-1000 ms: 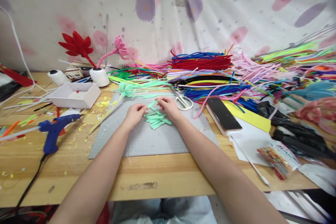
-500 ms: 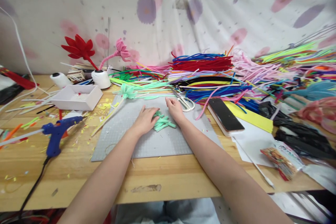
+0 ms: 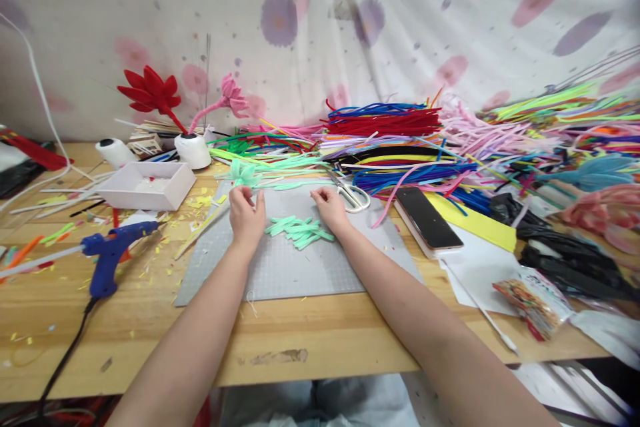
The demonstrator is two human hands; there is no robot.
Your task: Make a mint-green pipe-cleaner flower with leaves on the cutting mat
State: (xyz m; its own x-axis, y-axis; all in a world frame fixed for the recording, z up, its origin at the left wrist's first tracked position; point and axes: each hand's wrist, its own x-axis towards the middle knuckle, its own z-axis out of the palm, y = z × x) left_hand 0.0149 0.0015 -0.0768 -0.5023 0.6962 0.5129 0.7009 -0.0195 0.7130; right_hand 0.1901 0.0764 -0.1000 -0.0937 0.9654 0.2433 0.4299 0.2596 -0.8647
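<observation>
A loose pile of short mint-green pipe cleaner pieces (image 3: 299, 232) lies on the grey cutting mat (image 3: 290, 273), between my two hands. My left hand (image 3: 247, 219) is raised to the left of the pile, thumb apart from the curled fingers, just in front of a mint-green pipe cleaner flower (image 3: 243, 173). Whether the fingertips touch the flower is hard to see. To the right of the pile, my right hand (image 3: 330, 208) has its fingertips pinched together; anything between them is hidden. Close behind it lie white-handled scissors (image 3: 354, 199).
A blue glue gun (image 3: 107, 257) and a white box (image 3: 150, 190) stand on the left. Red and pink flowers rise from a white spool (image 3: 193, 152). Bundles of pipe cleaners (image 3: 385, 121) line the back. At right lie a phone (image 3: 429, 219) and a snack packet (image 3: 533, 303).
My left hand has left the mint-green pieces and moved left toward the flower, uncovering more of the pile. My right hand has shifted slightly left, fingers still pinched.
</observation>
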